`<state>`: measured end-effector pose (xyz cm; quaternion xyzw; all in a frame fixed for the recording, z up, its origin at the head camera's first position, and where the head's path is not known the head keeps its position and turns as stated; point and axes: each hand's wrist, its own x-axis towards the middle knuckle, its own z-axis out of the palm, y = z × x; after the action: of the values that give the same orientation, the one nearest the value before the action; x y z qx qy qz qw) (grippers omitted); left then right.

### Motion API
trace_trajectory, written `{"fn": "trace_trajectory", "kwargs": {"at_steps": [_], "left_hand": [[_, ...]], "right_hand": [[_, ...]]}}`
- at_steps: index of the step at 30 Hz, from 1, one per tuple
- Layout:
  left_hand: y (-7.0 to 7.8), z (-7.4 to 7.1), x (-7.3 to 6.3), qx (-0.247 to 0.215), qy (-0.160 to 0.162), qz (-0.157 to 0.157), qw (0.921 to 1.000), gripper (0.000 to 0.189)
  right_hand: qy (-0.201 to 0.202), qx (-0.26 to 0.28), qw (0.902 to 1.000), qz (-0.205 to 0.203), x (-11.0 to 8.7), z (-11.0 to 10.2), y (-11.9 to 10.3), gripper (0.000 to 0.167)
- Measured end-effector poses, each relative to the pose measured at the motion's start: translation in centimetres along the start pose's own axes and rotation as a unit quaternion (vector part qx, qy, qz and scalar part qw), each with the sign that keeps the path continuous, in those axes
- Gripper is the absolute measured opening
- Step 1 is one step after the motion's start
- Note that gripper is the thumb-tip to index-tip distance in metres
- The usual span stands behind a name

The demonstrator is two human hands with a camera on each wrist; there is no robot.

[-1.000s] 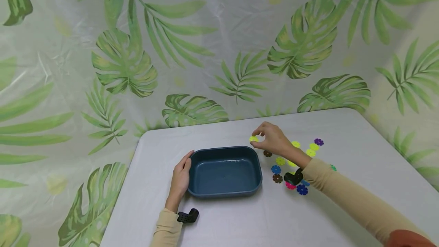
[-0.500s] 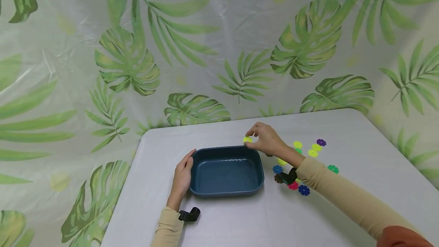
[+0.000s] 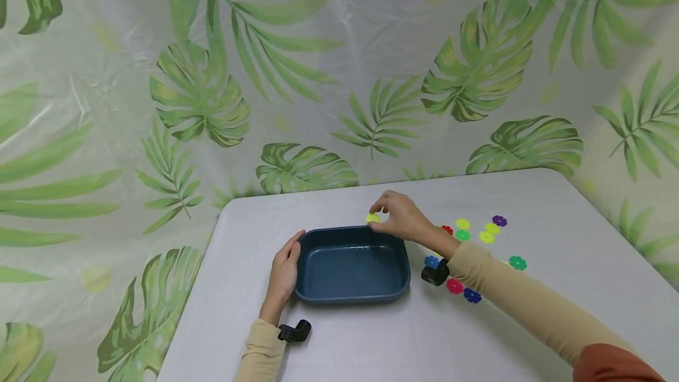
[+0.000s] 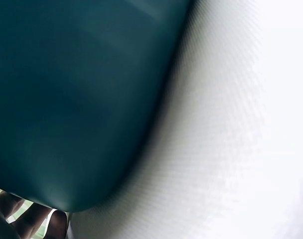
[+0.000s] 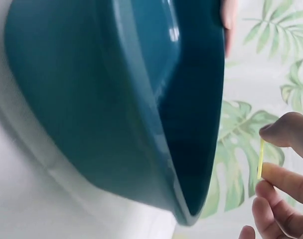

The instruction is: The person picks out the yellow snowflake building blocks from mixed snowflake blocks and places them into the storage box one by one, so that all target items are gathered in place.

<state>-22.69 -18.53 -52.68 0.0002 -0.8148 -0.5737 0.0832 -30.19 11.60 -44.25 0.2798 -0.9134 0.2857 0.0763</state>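
Note:
In the head view, a dark blue plastic basin [image 3: 352, 270] stands on the white table. My left hand [image 3: 283, 273] rests against its left side, fingers lying along the outer wall near the far corner; in the left wrist view only a few fingertips [image 4: 29, 221] show past the basin. My right hand [image 3: 400, 217] is above the basin's far right rim, pinching a yellow notched plastic disc [image 3: 373, 217] between thumb and fingers. Edge-on in the right wrist view, the yellow disc [image 5: 260, 159] looks like a thin strip outside the rim. The basin's visible floor holds nothing.
Several flat notched discs lie right of the basin: a purple one [image 3: 499, 221], a green one [image 3: 517, 262], a pink one [image 3: 454, 286], a dark blue one [image 3: 472, 295] and yellow ones. My right forearm covers part of them. A leaf-printed sheet [image 3: 297, 75] hangs behind the table.
My right hand has moved left with the yellow disc, from beyond the basin's far right corner to above its far rim. The left hand stays at the basin's side.

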Motion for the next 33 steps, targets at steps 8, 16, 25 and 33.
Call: {"fn": "trace_trajectory", "kwargs": {"at_steps": [8,16,25,33], "left_hand": [[-0.1,0.0,0.1,0.002,0.001,0.000,1.0000,0.040],[-0.3,0.0,0.2,0.005,0.002,0.000,1.0000,0.041],[-0.4,0.1,0.2,0.002,0.005,0.001,1.0000,0.040],[-0.4,0.0,0.2,0.000,0.003,0.002,1.0000,0.040]], "right_hand": [[-0.007,0.002,0.9999,-0.011,0.5,0.9,-0.7,0.028],[-0.010,0.007,0.9988,-0.048,1.2,1.9,-1.4,0.026],[-0.011,0.010,0.9970,-0.076,1.8,2.5,-2.5,0.025],[-0.026,0.015,0.9966,-0.077,2.3,3.0,-3.3,0.025]]}}
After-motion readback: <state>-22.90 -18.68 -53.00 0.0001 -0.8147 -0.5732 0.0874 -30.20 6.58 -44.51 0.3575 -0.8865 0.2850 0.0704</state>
